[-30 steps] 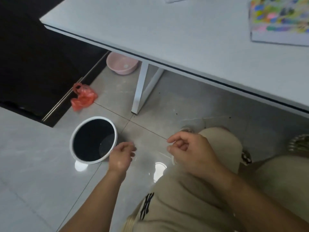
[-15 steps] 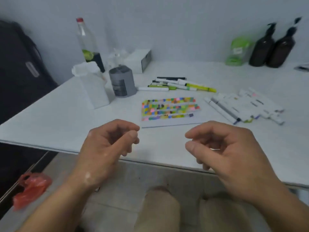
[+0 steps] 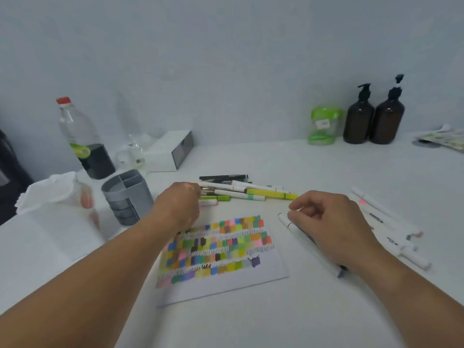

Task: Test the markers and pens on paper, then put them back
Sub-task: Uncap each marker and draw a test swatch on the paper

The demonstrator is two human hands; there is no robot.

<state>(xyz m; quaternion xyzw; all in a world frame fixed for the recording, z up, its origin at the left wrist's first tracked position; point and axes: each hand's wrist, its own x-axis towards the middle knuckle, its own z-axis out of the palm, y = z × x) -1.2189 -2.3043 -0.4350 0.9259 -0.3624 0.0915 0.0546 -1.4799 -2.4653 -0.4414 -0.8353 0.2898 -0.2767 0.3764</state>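
Markers (image 3: 251,193) on white table (image 3: 326,312), pale wall (image 3: 226,59)

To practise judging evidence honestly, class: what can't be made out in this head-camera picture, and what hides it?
Left hand: head view; its own back hides the fingers at the pens, so any grip is unknown.
Right hand: head view; it covers a marker's middle; touching or hovering is unclear.
Papers: head view; cut off by the right edge.
Jar label: head view; too small to read.
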